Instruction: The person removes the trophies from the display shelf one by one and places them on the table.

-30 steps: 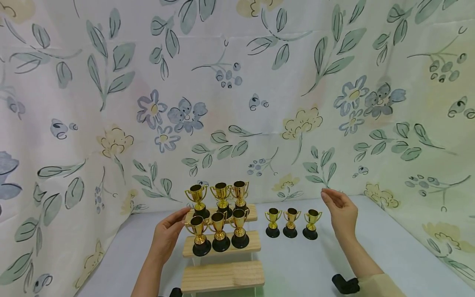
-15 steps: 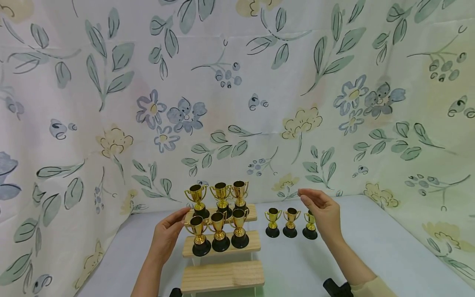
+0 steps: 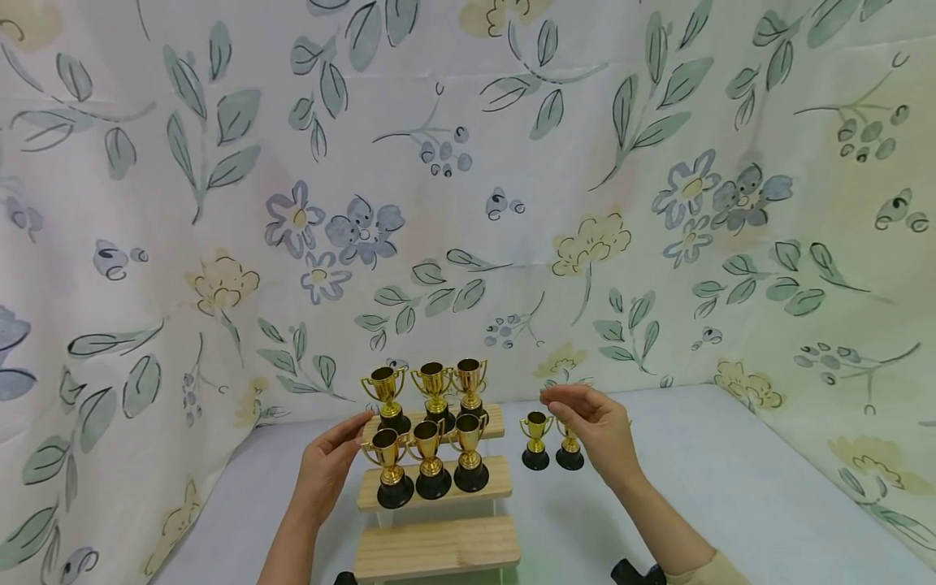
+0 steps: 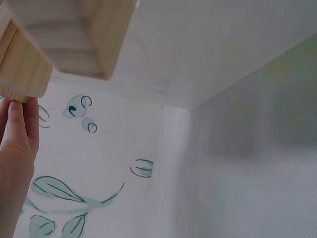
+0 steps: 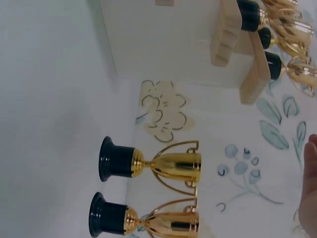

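- Motion belongs to the right hand [image 3: 603,440]: compared with 1 second ago, it has travelled leftward, from right of the loose trophies [image 3: 536,426] to a place where it overlaps them in the head view.
- Loose trophies: 2 show, gold cups on black bases, upright on the white desk [image 3: 731,471], right of the middle shelf [image 3: 500,481]. A 3rd, visible earlier, is now mostly hidden behind the right hand.
- Right fingers: thumb and forefinger lie close together, tips toward the left, nothing seen between them. Whether the tips meet, or the hand touches a trophy, I cannot tell.
- Left hand [image 3: 326,471]: in the same place, its fingers [image 4: 16,121] fairly straight, tips against the left end of the top shelf [image 3: 496,421].
- Shelved trophies [image 3: 428,443]: 3 stand on the top shelf, 3 on the middle, unmoved; the lowest shelf [image 3: 437,546] sits in front.
- Meaning, as a judgement: the right hand is now within reach of the loose trophies, while the left seems to steady the shelves. No trophy in sight looks lifted.
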### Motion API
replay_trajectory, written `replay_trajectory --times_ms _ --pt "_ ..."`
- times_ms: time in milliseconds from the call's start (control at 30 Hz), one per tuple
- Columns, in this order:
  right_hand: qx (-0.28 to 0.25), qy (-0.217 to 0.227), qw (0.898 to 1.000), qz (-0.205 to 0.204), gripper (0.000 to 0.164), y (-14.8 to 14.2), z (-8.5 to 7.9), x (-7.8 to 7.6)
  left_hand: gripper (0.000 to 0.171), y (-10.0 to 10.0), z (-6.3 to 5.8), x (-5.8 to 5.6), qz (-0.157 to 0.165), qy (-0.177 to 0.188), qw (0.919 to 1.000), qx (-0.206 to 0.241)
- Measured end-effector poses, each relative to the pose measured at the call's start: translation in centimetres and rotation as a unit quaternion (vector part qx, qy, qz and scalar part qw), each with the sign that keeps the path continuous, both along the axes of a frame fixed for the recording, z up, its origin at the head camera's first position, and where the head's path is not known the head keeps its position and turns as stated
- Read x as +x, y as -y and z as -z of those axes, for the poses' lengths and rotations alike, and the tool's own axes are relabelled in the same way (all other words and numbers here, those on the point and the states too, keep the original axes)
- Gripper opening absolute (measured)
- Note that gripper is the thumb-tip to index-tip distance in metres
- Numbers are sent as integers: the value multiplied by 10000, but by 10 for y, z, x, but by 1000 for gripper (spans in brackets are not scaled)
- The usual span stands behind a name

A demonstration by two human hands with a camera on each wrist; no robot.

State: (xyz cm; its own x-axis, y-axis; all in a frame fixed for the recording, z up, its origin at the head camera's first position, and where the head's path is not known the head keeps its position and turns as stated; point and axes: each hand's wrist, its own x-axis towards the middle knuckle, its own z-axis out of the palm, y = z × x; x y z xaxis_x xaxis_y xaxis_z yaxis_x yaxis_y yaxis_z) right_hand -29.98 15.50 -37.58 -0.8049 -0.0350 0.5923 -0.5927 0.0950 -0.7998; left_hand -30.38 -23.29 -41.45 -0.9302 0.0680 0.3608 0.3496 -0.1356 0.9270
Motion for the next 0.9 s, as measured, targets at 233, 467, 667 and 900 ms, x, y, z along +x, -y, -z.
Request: replay_trajectory --times_ms 233,467,667,900 --pt "110 157 9991 -390 25 19 1 1 49 0 0 0 -33 54 10000 -38" --pt "153 321 9972 -658 23 37 3 -1 48 0 1 -1 -59 109 9999 -48" --pt "200 395 9953 -857 24 48 1 -2 45 0 2 -2 0 33 10000 48" --pt "351 435 9953 -789 24 59 0 -2 47 1 3 -2 96 -49 9999 50"
